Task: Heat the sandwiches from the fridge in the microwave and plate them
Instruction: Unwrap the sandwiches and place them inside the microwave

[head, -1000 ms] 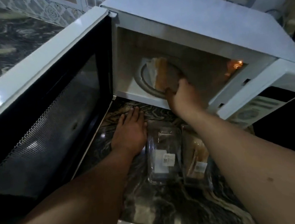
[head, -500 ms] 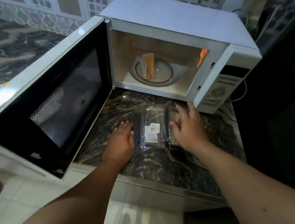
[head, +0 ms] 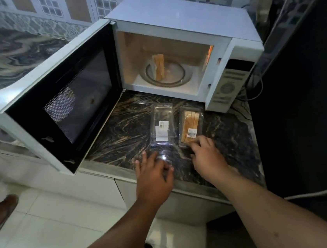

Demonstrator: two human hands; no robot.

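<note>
Fingers of the right hand (head: 208,157) curl onto the near end of the full sandwich pack (head: 190,128), pinching its lower edge against the dark marbled counter (head: 123,136). Those of the left hand (head: 154,177) lie spread and relaxed, their tips touching the near end of the empty clear pack (head: 161,127), gripping nothing.

Three containers show. One is the white microwave (head: 183,19), whose door (head: 58,99) is swung wide open to the left; inside, a single sandwich (head: 159,66) stands upright on edge on the round turntable (head: 165,76), left of its centre, under the orange glow of the cavity lamp. Next comes the empty clear pack, lying flat in front of the microwave with a small white label on its top and nothing visible inside. Just beside it to the right lies the full sandwich pack, with pale bread slices showing through the plastic and a barcode label near its lower end. Both packs lie lengthwise, pointing toward the oven opening, close together; whether their sides touch cannot be told.

Beyond the counter edge a pale tiled floor (head: 48,228) shows, with a brown shoe (head: 0,212) at the far left.
</note>
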